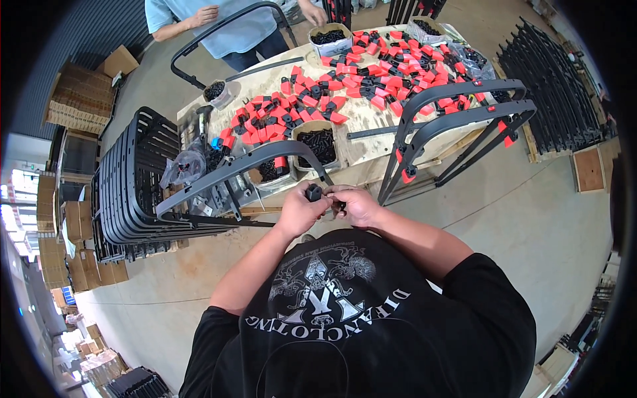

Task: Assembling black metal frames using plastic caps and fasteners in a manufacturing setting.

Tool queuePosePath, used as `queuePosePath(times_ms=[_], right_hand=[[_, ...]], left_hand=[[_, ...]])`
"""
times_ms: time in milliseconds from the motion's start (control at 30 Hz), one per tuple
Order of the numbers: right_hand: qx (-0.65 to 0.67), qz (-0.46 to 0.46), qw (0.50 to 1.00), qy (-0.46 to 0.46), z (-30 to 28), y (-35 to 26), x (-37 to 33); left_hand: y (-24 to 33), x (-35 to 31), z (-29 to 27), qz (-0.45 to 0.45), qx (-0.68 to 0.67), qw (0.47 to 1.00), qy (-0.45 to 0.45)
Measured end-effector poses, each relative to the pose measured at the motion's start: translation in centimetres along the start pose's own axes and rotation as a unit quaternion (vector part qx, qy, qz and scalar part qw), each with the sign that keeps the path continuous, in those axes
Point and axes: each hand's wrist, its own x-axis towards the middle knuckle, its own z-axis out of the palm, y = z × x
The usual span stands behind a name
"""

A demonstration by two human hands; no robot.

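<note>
In front of my chest, my left hand [302, 211] is wrapped round a short black hollow part [313, 192], whose end shows above the fingers. My right hand [358, 205] meets it, fingers bent and pinched together. Something small and dark shows under those fingers, too hidden to name. Just beyond both hands, a black curved tube frame [259, 156] leans at the table's near edge. Close by stands a box of small black parts [316, 147]. Red and black plastic pieces [285, 113] lie heaped across the wooden table [365, 142].
To the right, black curved frames [458, 99] with red pieces on them stand against the table. Stacked black frames [129, 189] fill the left side; more black racks [554, 89] stand at right. Across the table is a person in a light blue shirt [232, 30], one hand near a box [330, 41].
</note>
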Motion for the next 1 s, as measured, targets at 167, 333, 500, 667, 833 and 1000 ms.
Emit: queuePosePath(times_ms=[167, 333, 500, 667, 833, 1000], right_hand=[[0.075, 0.011, 0.996, 0.037, 1.4, -0.3, -0.6], [0.062, 0.014, 0.996, 0.058, 1.4, 0.0, 0.1], [0.039, 0.007, 0.995, 0.087, 2.1, -0.4, -0.3], [-0.014, 0.019, 0.995, 0.095, 1.2, -0.3, -0.2], [-0.021, 0.048, 0.996, 0.067, 0.8, -0.5, -0.2], [-0.061, 0.059, 0.996, -0.006, -1.2, -0.7, 0.0]], left_hand=[[0.7, -0.9, 0.7, 0.047, 0.114, 0.992, 0.039], [0.9, -0.8, 1.1, 0.051, 0.189, 0.979, 0.06], [1.1, -1.4, 1.4, 0.116, 0.225, 0.963, 0.093], [0.2, -1.6, 0.9, 0.122, 0.251, 0.956, 0.092], [-1.1, -0.9, 0.0, 0.112, 0.242, 0.955, 0.129], [-3.3, -0.3, -0.4, 0.06, 0.108, 0.983, 0.133]])
